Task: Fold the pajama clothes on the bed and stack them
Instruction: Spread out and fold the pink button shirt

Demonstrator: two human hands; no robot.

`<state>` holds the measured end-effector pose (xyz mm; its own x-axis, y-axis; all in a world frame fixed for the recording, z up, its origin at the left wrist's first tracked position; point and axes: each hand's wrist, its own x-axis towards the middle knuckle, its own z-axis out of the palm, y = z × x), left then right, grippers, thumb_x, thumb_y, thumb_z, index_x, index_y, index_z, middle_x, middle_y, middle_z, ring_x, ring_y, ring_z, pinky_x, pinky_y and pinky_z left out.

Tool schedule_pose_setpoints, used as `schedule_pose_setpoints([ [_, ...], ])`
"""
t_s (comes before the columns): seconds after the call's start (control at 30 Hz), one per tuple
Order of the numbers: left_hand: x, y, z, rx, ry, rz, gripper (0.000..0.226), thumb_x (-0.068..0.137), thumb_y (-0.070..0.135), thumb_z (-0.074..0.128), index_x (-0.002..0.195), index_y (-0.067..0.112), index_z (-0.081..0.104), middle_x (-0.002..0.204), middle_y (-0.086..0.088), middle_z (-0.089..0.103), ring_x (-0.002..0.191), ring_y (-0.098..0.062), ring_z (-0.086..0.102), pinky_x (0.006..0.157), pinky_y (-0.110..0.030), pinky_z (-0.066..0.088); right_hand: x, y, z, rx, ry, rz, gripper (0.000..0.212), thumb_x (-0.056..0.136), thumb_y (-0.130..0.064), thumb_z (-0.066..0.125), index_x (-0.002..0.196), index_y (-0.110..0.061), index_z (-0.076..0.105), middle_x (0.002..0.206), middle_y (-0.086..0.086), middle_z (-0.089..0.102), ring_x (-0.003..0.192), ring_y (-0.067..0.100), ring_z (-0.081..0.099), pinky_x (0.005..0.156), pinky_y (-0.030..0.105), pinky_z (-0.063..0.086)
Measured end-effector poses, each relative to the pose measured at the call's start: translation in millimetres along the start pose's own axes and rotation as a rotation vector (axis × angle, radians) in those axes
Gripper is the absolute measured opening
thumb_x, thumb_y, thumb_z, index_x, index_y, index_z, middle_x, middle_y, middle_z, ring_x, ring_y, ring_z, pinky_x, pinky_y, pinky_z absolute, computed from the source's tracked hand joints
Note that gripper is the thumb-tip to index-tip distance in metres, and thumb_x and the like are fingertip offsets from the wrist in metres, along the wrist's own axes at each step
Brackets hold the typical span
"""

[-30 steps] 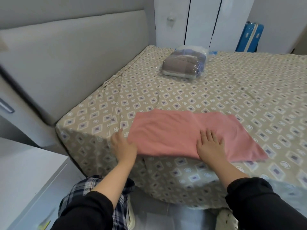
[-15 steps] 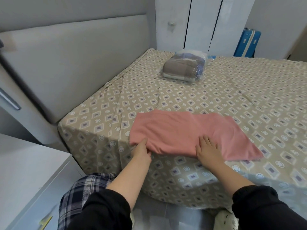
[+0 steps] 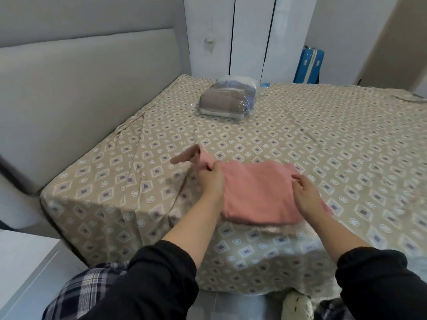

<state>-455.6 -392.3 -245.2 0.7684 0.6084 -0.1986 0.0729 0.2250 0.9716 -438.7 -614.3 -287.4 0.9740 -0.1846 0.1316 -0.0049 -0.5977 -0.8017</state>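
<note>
Mid-fold. The left hand (image 3: 211, 179) pinches the left end of the pink garment (image 3: 258, 192) and carries it inward; half a second earlier that end lay flat and the cloth spread wider. The right hand (image 3: 305, 195) rests on the right part, fingers loosely bent, gripping nothing. The garment lies at the near edge of the bed (image 3: 300, 125) — this fold seems nearly closed, with stacking not yet done.

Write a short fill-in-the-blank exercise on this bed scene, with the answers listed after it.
1. The left hand grips one end of the ___ garment.
2. The bundle farther back on the bed is wrapped in clear ___.
3. The suitcase standing past the bed is ___.

Missing words: pink; plastic; blue.
</note>
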Motion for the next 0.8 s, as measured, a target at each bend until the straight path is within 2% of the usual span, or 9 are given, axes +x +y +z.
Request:
schedule_pose_setpoints([
  [0.17, -51.0, -11.8, 87.0, 0.486, -0.614, 0.356, 0.018, 0.091, 0.015, 0.049, 0.079, 0.027, 0.046, 0.081, 0.011, 0.051, 0.065, -0.009, 0.048, 0.055, -0.014, 0.035, 41.4, 27.0, -67.5, 0.217, 0.131, 0.243, 0.037, 0.098, -0.017, 0.037, 0.128, -0.003, 0.053, 0.128, 0.017, 0.058, 0.112, 0.028, 0.056, 0.103, 0.045, 0.039],
  [0.23, -61.5, -33.8, 109.9, 0.701, -0.862, 0.399, 0.007, 0.094, 0.013, 0.048, 0.091, 0.018, 0.05, 0.091, 0.001, 0.056, 0.082, -0.022, 0.054, 0.066, -0.019, 0.039, 48.0, 40.4, -81.0, 0.382, 0.101, 0.394, 0.034, 0.098, -0.019, 0.039, 0.125, -0.004, 0.053, 0.12, 0.017, 0.06, 0.102, 0.025, 0.059, 0.099, 0.043, 0.042],
  [0.3, -62.1, -59.1, 121.7, 0.945, -0.989, 0.391, 0.024, 0.097, 0.019, 0.048, 0.116, 0.005, 0.053, 0.121, -0.014, 0.056, 0.109, -0.032, 0.053, 0.086, -0.034, 0.041, 49.4, 55.5, -86.4, 0.427, 0.075, 0.485, 0.032, 0.098, -0.019, 0.041, 0.124, -0.005, 0.053, 0.116, 0.016, 0.061, 0.1, 0.025, 0.059, 0.096, 0.041, 0.043],
  [0.4, -59.3, -85.3, 122.7, 1.237, -1.045, 0.489, 0.044, 0.096, 0.02, 0.049, 0.137, 0.003, 0.046, 0.155, -0.014, 0.027, 0.137, -0.033, 0.032, 0.112, -0.04, 0.028, 45.3, 70.2, -85.0, 0.46, 0.077, 0.53, 0.031, 0.098, -0.016, 0.041, 0.123, -0.003, 0.054, 0.111, 0.02, 0.061, 0.1, 0.029, 0.06, 0.088, 0.04, 0.046],
  [0.47, -62.8, -87.2, 120.5, 1.354, -1.103, 0.624, 0.046, 0.096, 0.024, 0.051, 0.139, 0.008, 0.047, 0.159, -0.013, 0.017, 0.144, -0.032, 0.018, 0.117, -0.038, 0.017, 43.1, 71.9, -82.1, 0.476, 0.065, 0.532, 0.029, 0.098, -0.013, 0.042, 0.12, -0.001, 0.055, 0.105, 0.02, 0.061, 0.095, 0.03, 0.06, 0.081, 0.038, 0.047],
  [0.53, -67.8, -76.2, 117.5, 1.304, -1.219, 0.719, 0.043, 0.096, 0.029, 0.053, 0.136, 0.014, 0.052, 0.15, -0.013, 0.034, 0.14, -0.032, 0.023, 0.114, -0.036, 0.017, 43.2, 69.5, -79.4, 0.46, 0.044, 0.515, 0.024, 0.097, -0.012, 0.044, 0.114, -0.001, 0.057, 0.098, 0.019, 0.061, 0.084, 0.028, 0.06, 0.072, 0.034, 0.047],
  [0.63, -60.8, -49.4, 112.6, 1.159, -1.161, 0.914, 0.04, 0.091, 0.026, 0.06, 0.129, 0.012, 0.059, 0.14, -0.012, 0.046, 0.13, -0.028, 0.037, 0.109, -0.038, 0.028, 44.6, 66.6, -71.0, 0.308, 0.0, 0.45, 0.022, 0.095, -0.008, 0.045, 0.104, 0.006, 0.059, 0.082, 0.017, 0.061, 0.069, 0.026, 0.057, 0.062, 0.034, 0.046],
  [0.7, -42.6, -35.9, 108.1, 1.239, -0.971, 1.052, 0.043, 0.092, 0.024, 0.054, 0.134, 0.015, 0.054, 0.151, -0.01, 0.036, 0.14, -0.027, 0.027, 0.115, -0.038, 0.019, 46.3, 65.7, -63.7, -0.042, -0.055, 0.334, 0.03, 0.095, -0.012, 0.043, 0.09, 0.008, 0.064, 0.076, 0.016, 0.062, 0.071, 0.029, 0.057, 0.066, 0.035, 0.044],
  [0.8, -13.1, -36.8, 94.6, 1.409, -0.738, 0.884, 0.045, 0.101, 0.027, 0.034, 0.144, 0.02, 0.04, 0.161, -0.006, 0.015, 0.148, -0.026, 0.008, 0.118, -0.043, 0.007, 43.9, 58.2, -49.4, -0.518, -0.177, 0.207, 0.049, 0.099, -0.036, 0.039, 0.06, -0.008, 0.052, 0.063, 0.006, 0.051, 0.069, 0.026, 0.052, 0.062, 0.03, 0.037],
])
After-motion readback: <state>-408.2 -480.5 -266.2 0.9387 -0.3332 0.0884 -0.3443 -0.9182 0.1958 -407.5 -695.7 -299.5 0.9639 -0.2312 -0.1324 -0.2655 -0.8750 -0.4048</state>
